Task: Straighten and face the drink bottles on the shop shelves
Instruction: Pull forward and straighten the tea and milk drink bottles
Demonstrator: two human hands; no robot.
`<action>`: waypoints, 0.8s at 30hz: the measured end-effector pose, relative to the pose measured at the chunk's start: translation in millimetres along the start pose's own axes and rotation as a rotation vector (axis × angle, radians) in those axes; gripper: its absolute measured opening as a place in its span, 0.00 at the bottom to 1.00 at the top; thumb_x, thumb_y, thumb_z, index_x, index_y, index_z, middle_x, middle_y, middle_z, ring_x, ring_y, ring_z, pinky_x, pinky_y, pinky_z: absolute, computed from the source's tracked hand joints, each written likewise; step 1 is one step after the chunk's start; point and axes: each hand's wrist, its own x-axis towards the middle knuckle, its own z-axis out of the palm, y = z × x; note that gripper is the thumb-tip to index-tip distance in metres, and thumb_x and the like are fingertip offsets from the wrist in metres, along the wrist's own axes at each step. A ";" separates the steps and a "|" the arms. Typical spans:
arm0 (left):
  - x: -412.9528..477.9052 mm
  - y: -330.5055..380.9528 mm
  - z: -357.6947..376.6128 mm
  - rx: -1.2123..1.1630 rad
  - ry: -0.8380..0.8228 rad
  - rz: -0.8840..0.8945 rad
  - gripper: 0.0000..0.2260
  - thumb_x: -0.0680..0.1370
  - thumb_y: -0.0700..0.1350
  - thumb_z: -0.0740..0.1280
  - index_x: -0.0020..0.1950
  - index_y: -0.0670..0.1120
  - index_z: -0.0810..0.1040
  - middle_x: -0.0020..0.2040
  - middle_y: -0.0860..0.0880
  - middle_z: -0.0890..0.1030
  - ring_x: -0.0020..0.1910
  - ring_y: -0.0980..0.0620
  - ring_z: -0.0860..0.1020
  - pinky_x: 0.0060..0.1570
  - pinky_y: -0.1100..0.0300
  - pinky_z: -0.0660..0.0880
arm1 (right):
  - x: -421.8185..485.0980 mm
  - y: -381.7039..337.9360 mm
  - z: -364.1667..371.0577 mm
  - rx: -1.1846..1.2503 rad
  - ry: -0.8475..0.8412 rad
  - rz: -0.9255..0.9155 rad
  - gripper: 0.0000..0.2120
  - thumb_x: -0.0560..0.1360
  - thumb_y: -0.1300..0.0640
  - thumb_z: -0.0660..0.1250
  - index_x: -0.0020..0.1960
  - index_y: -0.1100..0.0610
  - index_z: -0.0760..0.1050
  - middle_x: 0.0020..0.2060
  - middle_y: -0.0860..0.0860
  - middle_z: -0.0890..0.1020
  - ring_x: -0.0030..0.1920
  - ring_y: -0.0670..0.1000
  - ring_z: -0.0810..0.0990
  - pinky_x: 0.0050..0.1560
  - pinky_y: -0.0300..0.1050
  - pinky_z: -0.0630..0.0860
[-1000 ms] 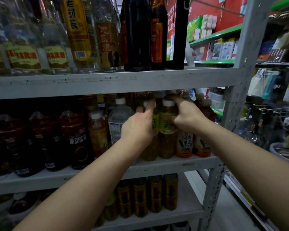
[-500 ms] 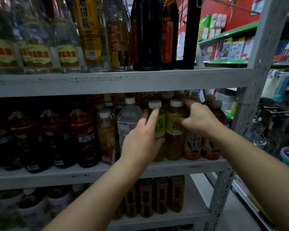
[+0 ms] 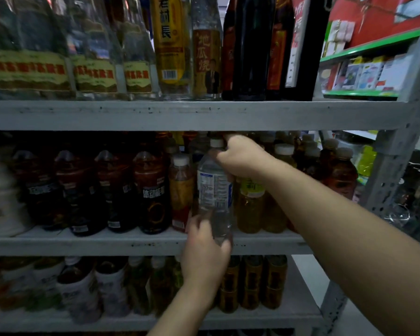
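Standing at the front of the middle shelf [image 3: 107, 243]: one clear water bottle [image 3: 219, 220], right hand [image 3: 240, 158] curled round its shoulder below the cap [image 3: 216, 142], left hand [image 3: 205, 248] wrapped round its base. Looks full, so fairly heavy; thin smooth plastic, likely to dent if squeezed; shoulder and base suit gripping. Label [image 3: 215, 187] print blurred; whatever stands behind it is hidden.

The water bottle [image 3: 215, 190] stands upright at the front edge of the middle shelf [image 3: 131, 243], the right hand [image 3: 243, 161] round its shoulder just under the upper shelf [image 3: 155, 115] and the left hand [image 3: 204, 253] round its base. Just left of it stands a smaller bottle [image 3: 181, 190], then a row of larger bottles [image 3: 152, 190], and to its right, behind the right forearm, more bottles [image 3: 250, 204] in rows. Tall bottles [image 3: 170, 44] line the upper shelf; stacked cans [image 3: 251, 282] sit on the lower shelf [image 3: 277, 317].
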 end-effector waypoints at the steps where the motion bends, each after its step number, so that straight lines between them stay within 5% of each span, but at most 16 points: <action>1: -3.5 1.4 6.5 0.032 0.009 -0.024 0.29 0.70 0.57 0.72 0.68 0.57 0.64 0.69 0.53 0.64 0.60 0.57 0.72 0.52 0.63 0.75 | 3.1 -4.1 -0.3 -0.003 -0.037 0.031 0.08 0.77 0.50 0.63 0.44 0.54 0.72 0.31 0.52 0.81 0.24 0.46 0.78 0.17 0.32 0.65; 5: -11.0 3.3 24.6 0.091 0.077 -0.010 0.41 0.71 0.65 0.65 0.77 0.54 0.48 0.72 0.50 0.55 0.69 0.49 0.64 0.61 0.55 0.72 | 7.1 -13.8 2.9 -0.074 -0.029 0.077 0.08 0.76 0.51 0.65 0.47 0.56 0.73 0.33 0.53 0.80 0.28 0.48 0.79 0.22 0.37 0.68; 9: -4.3 -2.1 26.3 0.104 0.092 0.032 0.43 0.72 0.65 0.65 0.77 0.53 0.45 0.71 0.46 0.58 0.69 0.46 0.63 0.64 0.52 0.69 | 3.9 -7.9 10.8 -0.058 0.165 0.024 0.12 0.73 0.48 0.69 0.52 0.53 0.75 0.39 0.48 0.78 0.37 0.47 0.76 0.30 0.41 0.71; 12: 5.8 -6.9 19.5 0.107 0.129 0.099 0.39 0.72 0.59 0.69 0.76 0.51 0.52 0.67 0.46 0.66 0.64 0.47 0.70 0.58 0.55 0.72 | 1.4 -2.7 12.0 -0.129 0.253 -0.055 0.18 0.70 0.39 0.68 0.52 0.52 0.75 0.42 0.49 0.77 0.41 0.51 0.76 0.40 0.47 0.77; 14: 12.0 -12.0 14.3 0.079 0.111 0.138 0.35 0.73 0.55 0.69 0.75 0.52 0.57 0.64 0.50 0.70 0.59 0.50 0.74 0.51 0.59 0.74 | 0.0 -0.4 10.7 -0.228 0.275 -0.073 0.19 0.70 0.35 0.65 0.49 0.50 0.72 0.39 0.47 0.74 0.38 0.50 0.73 0.36 0.45 0.73; 19: 21.7 -28.6 5.7 -0.024 0.029 0.134 0.28 0.77 0.50 0.66 0.75 0.56 0.60 0.64 0.55 0.74 0.58 0.54 0.74 0.48 0.66 0.66 | -0.8 5.3 5.2 -0.144 0.077 -0.095 0.10 0.72 0.45 0.67 0.45 0.48 0.69 0.35 0.43 0.73 0.34 0.43 0.74 0.23 0.35 0.65; 24: 24.1 -33.1 -1.4 -0.112 0.073 0.113 0.16 0.78 0.50 0.63 0.65 0.61 0.72 0.55 0.58 0.80 0.46 0.67 0.70 0.43 0.68 0.66 | -2.1 6.0 9.1 -0.081 0.197 -0.095 0.19 0.70 0.43 0.72 0.54 0.51 0.71 0.42 0.46 0.73 0.35 0.44 0.70 0.28 0.35 0.63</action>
